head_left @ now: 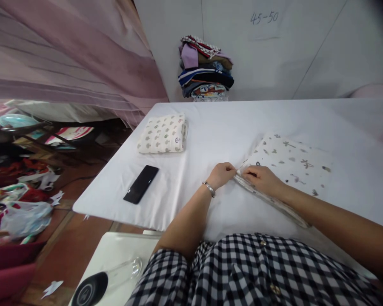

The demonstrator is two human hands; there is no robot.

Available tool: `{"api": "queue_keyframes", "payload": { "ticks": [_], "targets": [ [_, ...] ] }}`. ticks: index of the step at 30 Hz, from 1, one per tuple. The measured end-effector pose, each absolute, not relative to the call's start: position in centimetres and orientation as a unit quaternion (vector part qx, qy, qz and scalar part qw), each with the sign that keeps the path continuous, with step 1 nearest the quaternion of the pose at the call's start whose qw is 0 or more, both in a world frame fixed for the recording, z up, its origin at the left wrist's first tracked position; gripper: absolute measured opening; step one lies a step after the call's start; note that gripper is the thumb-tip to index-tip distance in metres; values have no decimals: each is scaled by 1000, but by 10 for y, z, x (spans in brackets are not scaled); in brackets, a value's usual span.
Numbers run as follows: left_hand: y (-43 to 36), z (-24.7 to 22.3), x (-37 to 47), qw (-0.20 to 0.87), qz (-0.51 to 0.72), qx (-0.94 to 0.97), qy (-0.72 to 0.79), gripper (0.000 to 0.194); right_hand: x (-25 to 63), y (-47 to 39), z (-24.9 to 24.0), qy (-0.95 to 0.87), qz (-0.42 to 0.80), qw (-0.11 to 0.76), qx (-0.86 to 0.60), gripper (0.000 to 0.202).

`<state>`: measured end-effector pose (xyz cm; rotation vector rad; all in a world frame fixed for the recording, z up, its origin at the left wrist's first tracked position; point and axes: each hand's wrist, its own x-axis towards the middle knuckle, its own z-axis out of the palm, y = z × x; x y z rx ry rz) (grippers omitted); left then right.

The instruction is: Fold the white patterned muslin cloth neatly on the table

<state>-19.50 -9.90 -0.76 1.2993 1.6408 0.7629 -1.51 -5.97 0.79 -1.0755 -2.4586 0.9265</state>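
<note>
A white cloth point(290, 159) with small grey and brown figures lies folded in layers on the table, its near edge toward my body. My left hand point(222, 173), with a bracelet at the wrist, pinches the cloth's left corner between thumb and fingers. Close beside it, my right hand point(262, 178) has its fingers closed on the same edge. My right forearm crosses over part of the cloth and hides it. Another folded cloth point(162, 134), white with grey mushroom-like prints, rests on the table's left part.
A black phone point(141, 184) lies on the white-covered table point(207, 127) left of my hands. Behind the table rises a stack of folded clothes point(206, 70) by the wall. A white stool-like surface point(115, 250) bears a clear bottle point(124, 272). Plastic bags point(25, 216) lie at left.
</note>
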Motion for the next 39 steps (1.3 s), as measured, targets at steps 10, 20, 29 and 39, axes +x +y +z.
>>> {"api": "queue_keyframes", "payload": {
  "ticks": [10,20,29,39],
  "targets": [
    [-99,-7,-202,452,318,508,660,23,-14,-69,7,-891,254,107,-360,19],
    [-102,-1,-206,489,255,519,653,30,-16,-71,6,-918,188,80,-341,23],
    [-101,0,-204,507,248,512,648,33,-17,-71,6,-917,207,130,-314,22],
    [-99,-14,-198,490,271,499,662,36,-20,-76,5,-918,238,123,-291,25]
  ]
}}
